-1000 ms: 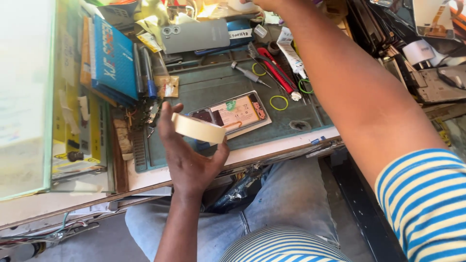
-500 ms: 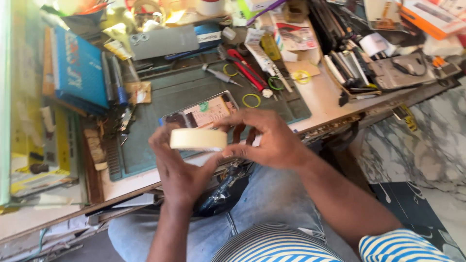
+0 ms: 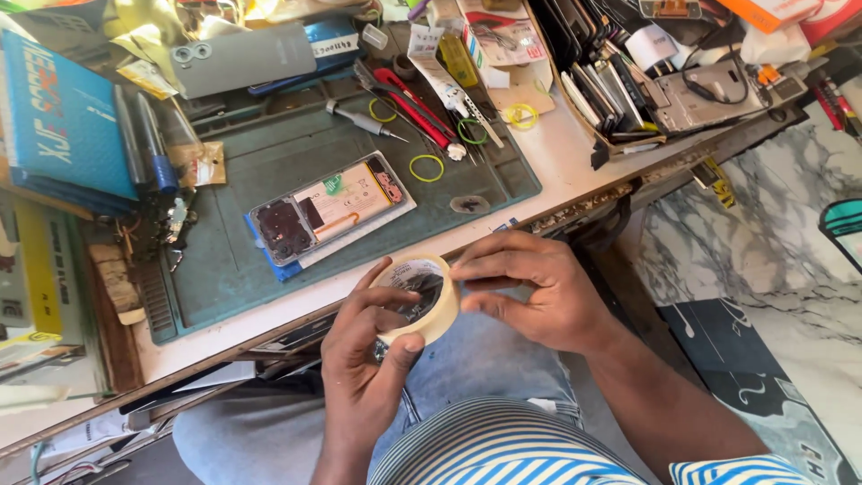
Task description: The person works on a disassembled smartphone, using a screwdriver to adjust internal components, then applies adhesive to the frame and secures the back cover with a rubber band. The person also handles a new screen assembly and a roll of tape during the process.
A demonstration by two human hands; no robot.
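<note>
A roll of cream masking tape (image 3: 429, 296) is held over my lap, just in front of the bench edge. My left hand (image 3: 364, 359) grips the roll from below, thumb and fingers around its rim. My right hand (image 3: 530, 287) pinches the roll's right side with its fingertips. Beyond my hands, on the green work mat (image 3: 269, 162), lies an opened phone (image 3: 328, 208) with its back off and its insides showing.
A grey phone back cover (image 3: 242, 56) lies at the mat's far edge. A screwdriver (image 3: 364, 119), red-handled tools (image 3: 415, 106) and yellow and green rubber bands (image 3: 426, 167) lie on the mat. A blue box (image 3: 63, 117) sits left; phones and parts crowd the right.
My right hand came back from reaching over the bench and joined the left on the tape roll. The roll dropped from above the mat to my lap, and my view shifted right.
</note>
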